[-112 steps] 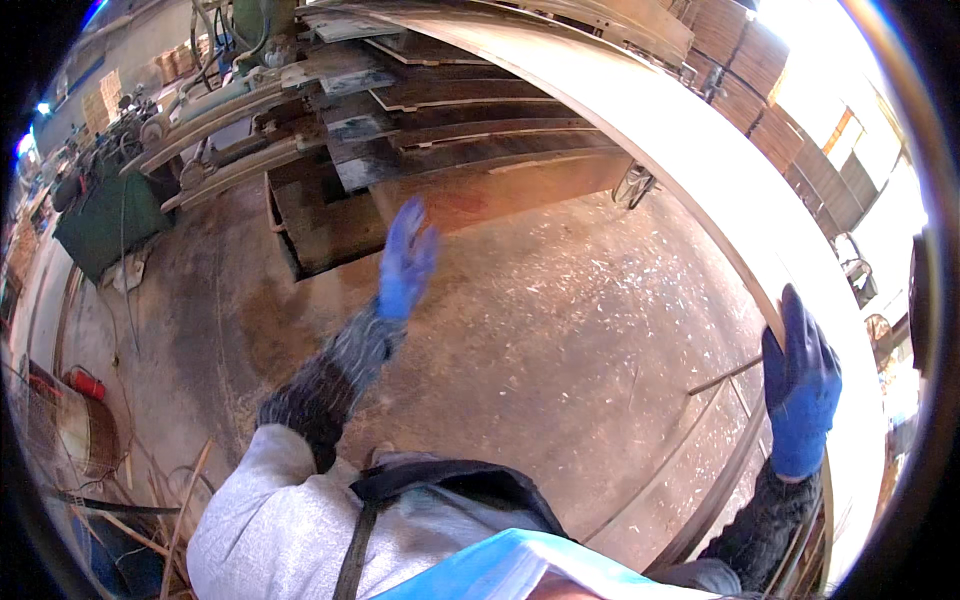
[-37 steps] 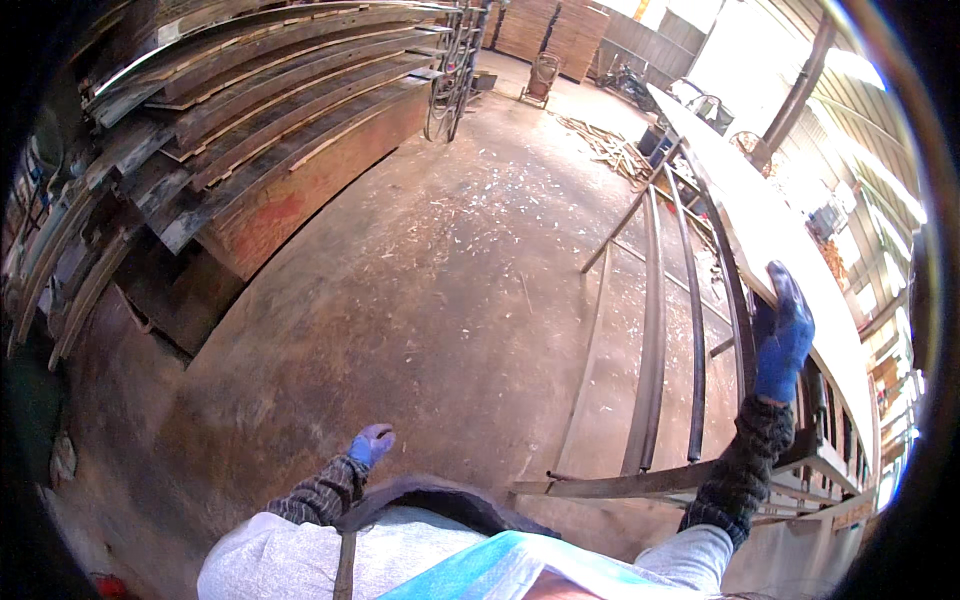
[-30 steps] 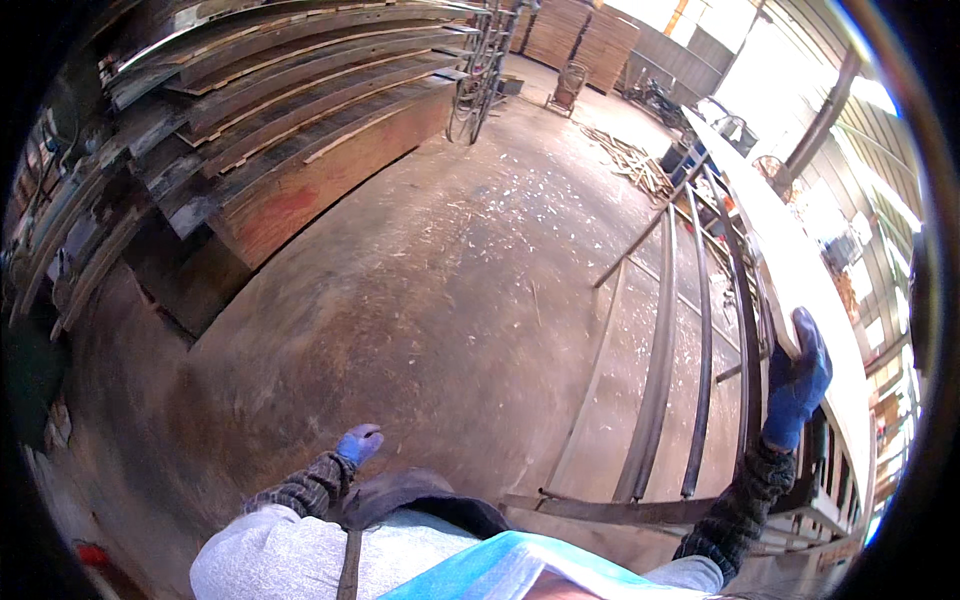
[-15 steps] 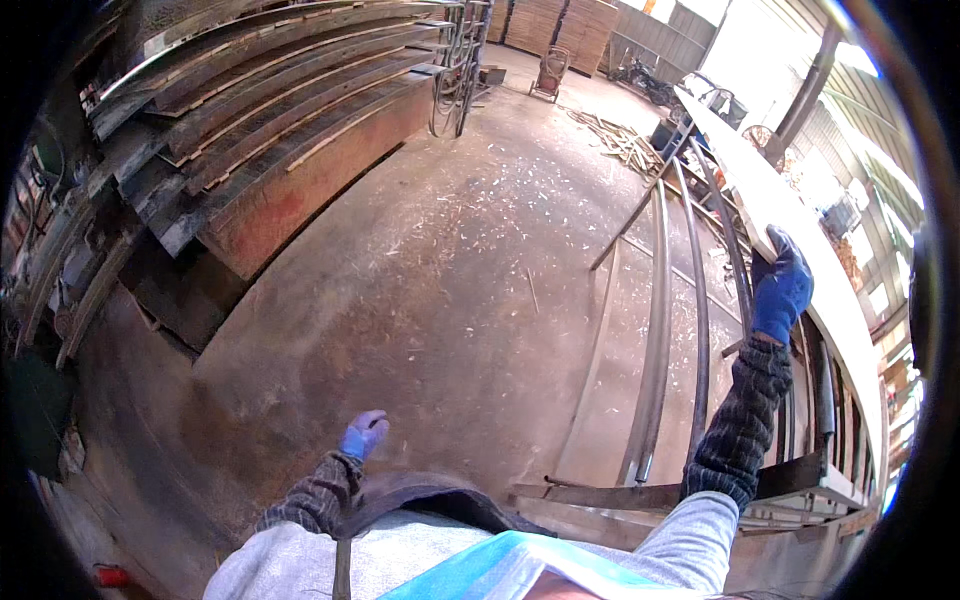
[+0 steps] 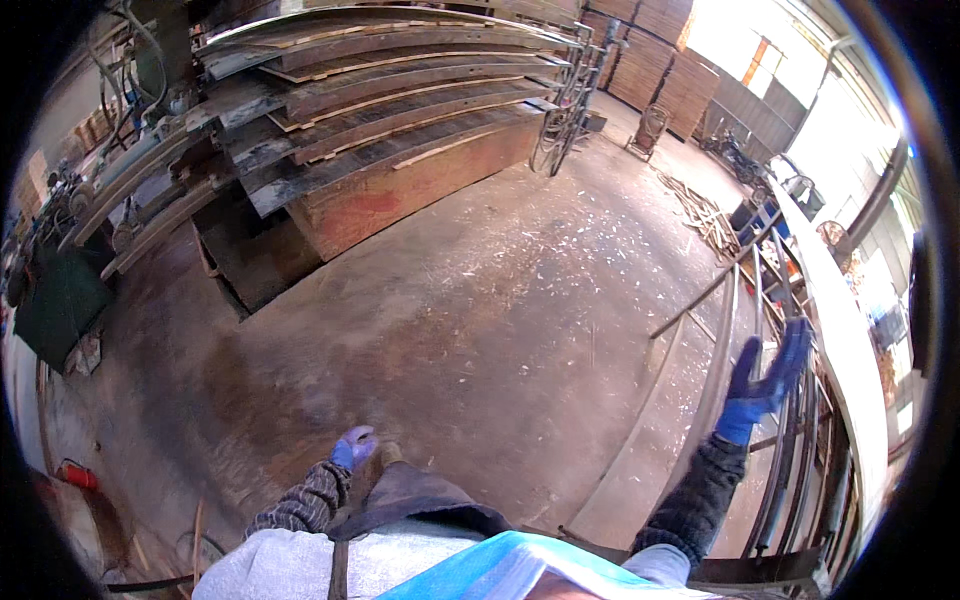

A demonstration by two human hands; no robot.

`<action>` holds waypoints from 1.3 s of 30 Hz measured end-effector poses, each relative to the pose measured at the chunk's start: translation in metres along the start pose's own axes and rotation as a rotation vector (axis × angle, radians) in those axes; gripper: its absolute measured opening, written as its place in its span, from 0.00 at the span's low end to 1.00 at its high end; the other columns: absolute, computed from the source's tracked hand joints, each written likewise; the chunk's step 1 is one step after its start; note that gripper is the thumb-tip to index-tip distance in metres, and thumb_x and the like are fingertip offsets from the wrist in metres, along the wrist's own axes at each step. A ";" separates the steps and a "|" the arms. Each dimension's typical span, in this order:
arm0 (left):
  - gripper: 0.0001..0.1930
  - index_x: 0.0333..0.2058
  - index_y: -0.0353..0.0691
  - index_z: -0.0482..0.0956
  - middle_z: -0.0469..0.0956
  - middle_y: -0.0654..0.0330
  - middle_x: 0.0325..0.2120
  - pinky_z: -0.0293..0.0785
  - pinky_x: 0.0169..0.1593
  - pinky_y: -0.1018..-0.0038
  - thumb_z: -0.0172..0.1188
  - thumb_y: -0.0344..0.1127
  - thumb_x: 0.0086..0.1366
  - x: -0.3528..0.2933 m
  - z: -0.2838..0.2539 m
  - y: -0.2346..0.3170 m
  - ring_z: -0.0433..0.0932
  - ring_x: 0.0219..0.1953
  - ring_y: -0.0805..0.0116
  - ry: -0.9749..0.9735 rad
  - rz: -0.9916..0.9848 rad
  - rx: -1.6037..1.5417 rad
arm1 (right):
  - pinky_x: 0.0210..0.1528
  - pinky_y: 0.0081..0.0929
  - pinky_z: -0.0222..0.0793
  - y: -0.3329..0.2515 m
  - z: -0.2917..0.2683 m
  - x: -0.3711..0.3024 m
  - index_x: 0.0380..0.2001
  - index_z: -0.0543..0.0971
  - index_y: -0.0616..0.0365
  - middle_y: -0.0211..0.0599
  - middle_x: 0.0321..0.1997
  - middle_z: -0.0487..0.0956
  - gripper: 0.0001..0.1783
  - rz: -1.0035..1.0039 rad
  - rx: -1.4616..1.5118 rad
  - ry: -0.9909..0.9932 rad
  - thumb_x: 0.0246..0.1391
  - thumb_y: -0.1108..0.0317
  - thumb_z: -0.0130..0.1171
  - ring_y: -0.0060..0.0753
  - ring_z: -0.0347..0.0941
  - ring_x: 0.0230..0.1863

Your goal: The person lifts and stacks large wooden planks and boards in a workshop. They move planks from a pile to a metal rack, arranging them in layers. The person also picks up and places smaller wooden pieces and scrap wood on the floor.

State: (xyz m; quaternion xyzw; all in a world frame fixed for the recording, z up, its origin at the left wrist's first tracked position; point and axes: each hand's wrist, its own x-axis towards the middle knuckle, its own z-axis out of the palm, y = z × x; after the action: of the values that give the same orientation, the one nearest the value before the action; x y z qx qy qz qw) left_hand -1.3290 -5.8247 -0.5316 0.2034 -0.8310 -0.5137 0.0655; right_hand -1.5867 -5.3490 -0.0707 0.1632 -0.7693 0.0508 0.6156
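Observation:
My right hand point(image 5: 765, 385), in a blue glove, is open, with the thumb spread from the fingers. Nothing is in it. It is raised beside a long pale board point(image 5: 850, 350) that stretches along the right side on a metal-bar rack point(image 5: 738, 325). Whether the fingertips still touch the board cannot be told. Low at my left, my left hand point(image 5: 352, 447), also gloved, hangs over the floor with its fingers curled in. Nothing shows in it.
A press-like stack of dark layered plates point(image 5: 400, 130) stands at the far left. Wood strips point(image 5: 700, 215) lie on the floor near the rack, and pale scraps litter the concrete. Stacked brown panels point(image 5: 640, 60) and a small cart point(image 5: 648, 132) are farther back. A red cylinder point(image 5: 78, 474) lies at left.
My right hand has let go of the board's edge and opened, moving nearer to me. The view has swung left, bringing in more of the plate stack. My left hand stays low and curled.

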 end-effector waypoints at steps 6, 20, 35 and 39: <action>0.25 0.51 0.45 0.72 0.71 0.55 0.21 0.71 0.31 0.67 0.59 0.49 0.58 0.033 0.005 -0.047 0.70 0.21 0.62 0.401 -0.485 -0.846 | 0.65 0.34 0.53 -0.093 0.141 -0.127 0.54 0.68 0.66 0.49 0.59 0.67 0.32 0.409 0.642 -0.403 0.46 0.69 0.65 0.41 0.61 0.63; 0.28 0.17 0.52 0.67 0.60 0.66 0.11 0.62 0.26 0.69 0.58 0.71 0.46 0.089 -0.071 -0.237 0.60 0.17 0.67 0.697 -1.166 -2.218 | 0.50 0.30 0.69 -0.292 0.258 -0.323 0.48 0.74 0.65 0.48 0.46 0.78 0.29 0.617 0.793 -1.535 0.47 0.55 0.64 0.38 0.75 0.48; 0.15 0.20 0.48 0.69 0.72 0.64 0.18 0.71 0.33 0.61 0.55 0.50 0.60 0.069 -0.069 -0.249 0.70 0.23 0.63 0.800 -0.832 -2.546 | 0.30 0.43 0.67 -0.184 0.206 -0.539 0.35 0.78 0.53 0.44 0.33 0.78 0.19 1.035 0.403 -2.204 0.54 0.49 0.50 0.43 0.73 0.30; 0.14 0.20 0.48 0.67 0.71 0.64 0.17 0.71 0.35 0.60 0.53 0.45 0.61 0.082 -0.054 -0.237 0.69 0.21 0.62 0.981 -0.888 -2.033 | 0.33 0.44 0.68 -0.191 0.224 -0.493 0.36 0.77 0.53 0.45 0.36 0.78 0.17 0.897 0.513 -2.090 0.55 0.52 0.48 0.44 0.74 0.35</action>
State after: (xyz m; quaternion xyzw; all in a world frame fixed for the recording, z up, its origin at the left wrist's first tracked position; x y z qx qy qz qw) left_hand -1.3219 -5.9946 -0.7232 0.4993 0.2066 -0.7777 0.3213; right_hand -1.6422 -5.4990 -0.6222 -0.0413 -0.8578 0.2590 -0.4421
